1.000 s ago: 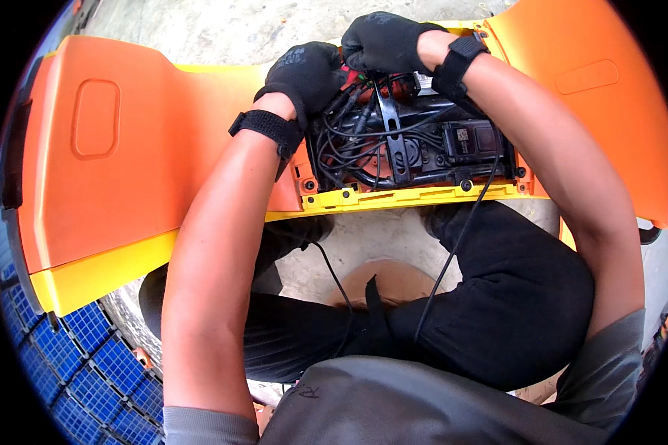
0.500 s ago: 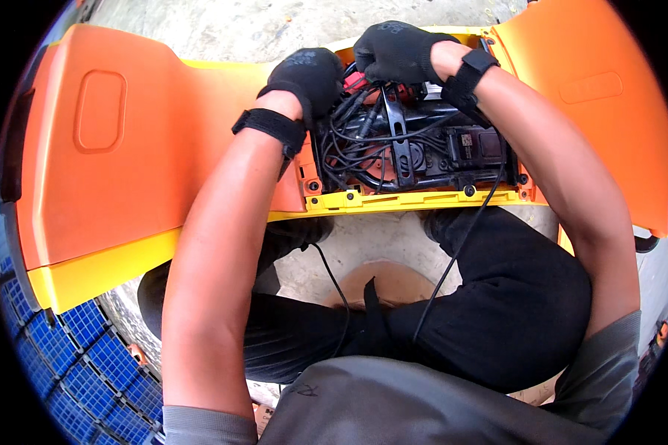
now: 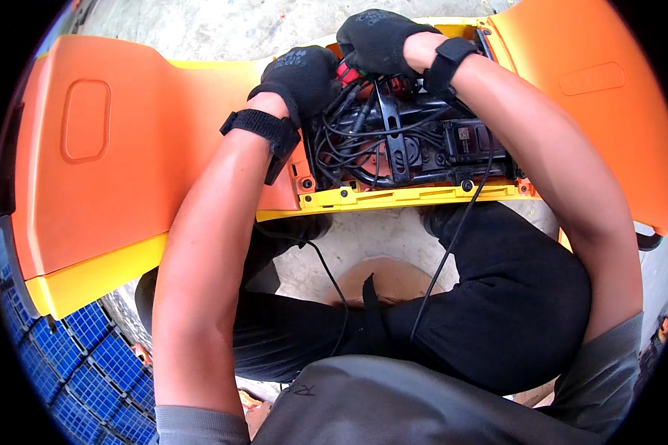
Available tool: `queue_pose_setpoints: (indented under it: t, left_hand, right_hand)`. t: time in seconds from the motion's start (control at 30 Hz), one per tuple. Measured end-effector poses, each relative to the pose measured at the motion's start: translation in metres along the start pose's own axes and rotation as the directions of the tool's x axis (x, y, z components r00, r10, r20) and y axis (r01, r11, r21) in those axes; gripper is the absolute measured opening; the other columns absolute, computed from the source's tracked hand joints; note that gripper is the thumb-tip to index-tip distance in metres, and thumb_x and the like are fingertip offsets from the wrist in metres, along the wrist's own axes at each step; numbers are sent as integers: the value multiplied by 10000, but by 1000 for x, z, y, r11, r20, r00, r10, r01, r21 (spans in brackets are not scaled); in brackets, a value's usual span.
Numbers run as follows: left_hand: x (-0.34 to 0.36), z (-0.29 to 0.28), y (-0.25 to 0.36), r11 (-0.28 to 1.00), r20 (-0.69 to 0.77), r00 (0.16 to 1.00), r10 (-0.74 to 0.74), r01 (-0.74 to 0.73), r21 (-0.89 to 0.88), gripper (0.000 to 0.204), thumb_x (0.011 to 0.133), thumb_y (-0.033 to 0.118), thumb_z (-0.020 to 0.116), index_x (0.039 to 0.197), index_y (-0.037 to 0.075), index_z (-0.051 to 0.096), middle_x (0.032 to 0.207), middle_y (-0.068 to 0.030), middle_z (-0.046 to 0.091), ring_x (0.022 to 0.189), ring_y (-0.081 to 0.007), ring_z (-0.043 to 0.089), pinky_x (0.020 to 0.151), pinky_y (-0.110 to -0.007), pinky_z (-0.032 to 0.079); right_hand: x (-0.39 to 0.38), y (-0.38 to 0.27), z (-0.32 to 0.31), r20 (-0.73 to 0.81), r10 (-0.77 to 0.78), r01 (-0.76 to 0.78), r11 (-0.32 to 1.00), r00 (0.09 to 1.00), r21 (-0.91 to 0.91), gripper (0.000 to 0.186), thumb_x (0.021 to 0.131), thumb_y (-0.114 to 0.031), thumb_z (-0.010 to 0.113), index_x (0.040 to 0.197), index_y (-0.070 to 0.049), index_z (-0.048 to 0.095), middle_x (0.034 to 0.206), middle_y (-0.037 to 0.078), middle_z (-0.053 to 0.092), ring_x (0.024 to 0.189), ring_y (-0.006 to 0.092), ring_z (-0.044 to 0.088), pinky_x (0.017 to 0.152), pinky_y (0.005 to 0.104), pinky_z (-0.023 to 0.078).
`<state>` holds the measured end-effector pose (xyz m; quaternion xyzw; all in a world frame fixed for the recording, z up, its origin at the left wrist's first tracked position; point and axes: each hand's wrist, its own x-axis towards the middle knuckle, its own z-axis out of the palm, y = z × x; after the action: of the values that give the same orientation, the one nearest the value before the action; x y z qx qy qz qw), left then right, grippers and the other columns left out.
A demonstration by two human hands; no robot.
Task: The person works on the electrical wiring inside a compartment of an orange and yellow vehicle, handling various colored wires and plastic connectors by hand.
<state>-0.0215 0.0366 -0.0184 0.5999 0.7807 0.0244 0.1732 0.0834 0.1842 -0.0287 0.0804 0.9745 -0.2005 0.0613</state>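
Observation:
My left hand [image 3: 301, 77], in a black glove, is closed at the far left corner of the open bay in an orange and yellow body shell [image 3: 148, 126]. Beside it my right hand [image 3: 382, 43], gloved too, is curled in at the bay's far edge. Both sets of fingertips are hidden, so what they grip does not show. A red part [image 3: 346, 73] peeks out between the hands. Nearer to me, a bundle of black cables [image 3: 341, 141] lies left of a slotted black metal bracket [image 3: 398, 141]. Right of the bracket sits a black box [image 3: 467, 141] with a small label.
Blue plastic grid pallets [image 3: 89, 371] stand at the lower left. A thin black cord [image 3: 445, 259] runs from the bay down to my lap, near my bent legs [image 3: 519, 297]. Pale concrete floor [image 3: 237, 30] lies beyond the shell; a round brown object [image 3: 382, 276] is between my legs.
Both hands have shifted slightly left in the picture, the right one most, and more of the red part shows between them. The view has moved a little.

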Motion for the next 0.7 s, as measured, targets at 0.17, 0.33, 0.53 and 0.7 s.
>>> queue_pose_setpoints:
  t: [0.17, 0.33, 0.53, 0.7]
  left_hand:
    - [2, 2, 2, 999, -76, 997, 0, -3, -48, 280, 767, 211, 699, 991, 45, 694, 925, -190, 697, 873, -375, 668, 787, -438, 534]
    - [1, 0, -4, 988, -120, 993, -7, -12, -151, 268, 770, 168, 692, 1001, 34, 682, 951, -210, 690, 889, -381, 669, 786, -426, 531]
    - [-8, -5, -11, 972, -177, 983, -48, 5, -234, 242, 776, 148, 683, 968, 6, 647, 887, -198, 679, 842, -349, 666, 770, -408, 519]
    - [-13, -11, -15, 952, -145, 989, -13, -32, -303, 214, 789, 111, 679, 971, 5, 641, 830, -130, 672, 770, -225, 646, 732, -351, 514]
  right_hand:
    - [-1, 1, 1, -29, -69, 68, 997, 997, -19, 220, 790, -219, 680, 924, -45, 680, 919, 172, 684, 893, 349, 654, 834, 413, 511]
    - [-9, 8, 5, -103, -129, 133, 991, 986, 31, 257, 818, -224, 663, 1002, -47, 683, 957, 175, 684, 976, 358, 643, 884, 422, 499]
    - [-20, -9, -29, 32, -11, 6, 986, 999, 166, 238, 827, -214, 594, 969, -60, 708, 961, 200, 692, 937, 365, 658, 828, 431, 508]
    - [-29, -14, -37, -102, -62, 83, 973, 993, 214, 218, 847, -211, 595, 983, -67, 688, 934, 197, 690, 921, 374, 654, 807, 447, 502]
